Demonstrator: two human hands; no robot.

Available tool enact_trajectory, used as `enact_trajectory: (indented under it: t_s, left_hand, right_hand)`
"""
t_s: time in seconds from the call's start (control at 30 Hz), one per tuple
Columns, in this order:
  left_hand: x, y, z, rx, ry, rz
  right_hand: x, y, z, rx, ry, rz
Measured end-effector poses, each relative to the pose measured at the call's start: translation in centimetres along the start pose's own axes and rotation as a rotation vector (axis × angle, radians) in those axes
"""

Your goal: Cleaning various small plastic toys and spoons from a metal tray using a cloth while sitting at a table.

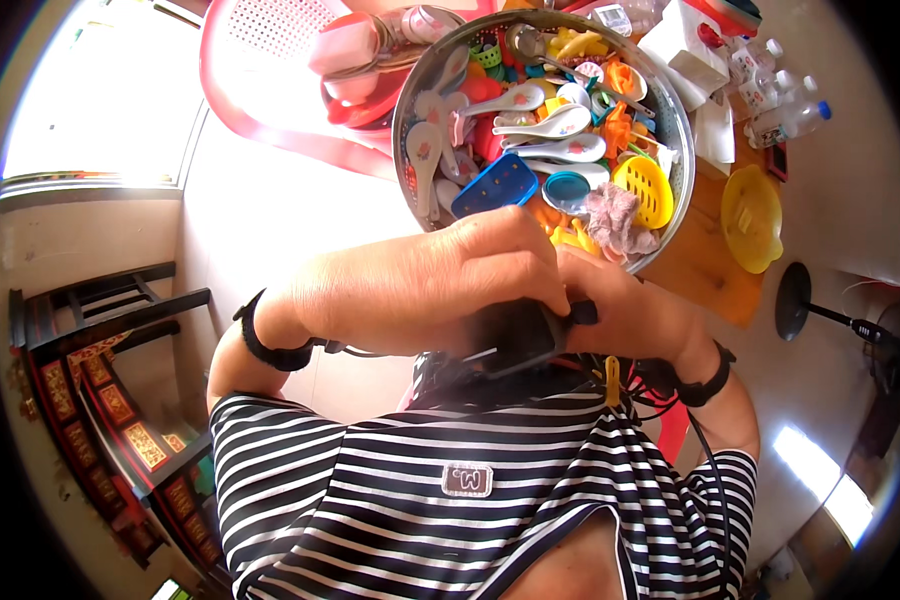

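Note:
My left hand (pixel 450 277) reaches in from the left, its fingers bent around a small black device (pixel 517 337) held close to my striped shirt. Against it is my right hand (pixel 622 307), its fingertips at a small black part (pixel 584 312) on the device's right side. The exact grip is partly hidden and blurred. Just beyond both hands stands a round metal colander (pixel 686 150) heaped with white soup spoons (pixel 555 122), a blue plastic tray (pixel 499 184), a yellow slotted piece (pixel 645 191), a greyish-pink cloth (pixel 619 217) and small plastic toys.
A pink plastic chair (pixel 251 127) with stacked bowls stands at the upper left. Plastic bottles (pixel 784 124), a tissue box (pixel 686 45) and a yellow dish (pixel 751 217) are on the wooden table (pixel 727 289) at right. Black cables (pixel 701 435) hang by my right arm.

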State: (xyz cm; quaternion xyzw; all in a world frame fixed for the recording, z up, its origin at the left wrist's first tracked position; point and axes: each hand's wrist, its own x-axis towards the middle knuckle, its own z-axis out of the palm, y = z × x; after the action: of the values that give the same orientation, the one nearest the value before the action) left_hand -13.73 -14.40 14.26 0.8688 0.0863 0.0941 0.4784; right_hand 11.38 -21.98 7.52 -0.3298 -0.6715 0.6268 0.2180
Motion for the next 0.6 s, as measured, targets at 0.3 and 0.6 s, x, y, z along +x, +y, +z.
enact_trajectory:
  t_s: [0.3,0.6]
  left_hand:
    - [0.1,-0.9,-0.6,-0.292,0.278,-0.251]
    - [4.0,-6.8,6.3,-1.483,0.071,-0.374]
  right_hand:
    - [-2.1,-0.7,-0.5,-0.49,0.386,-0.266]
    - [-3.3,-1.8,-0.1,-0.89,0.534,-0.539]
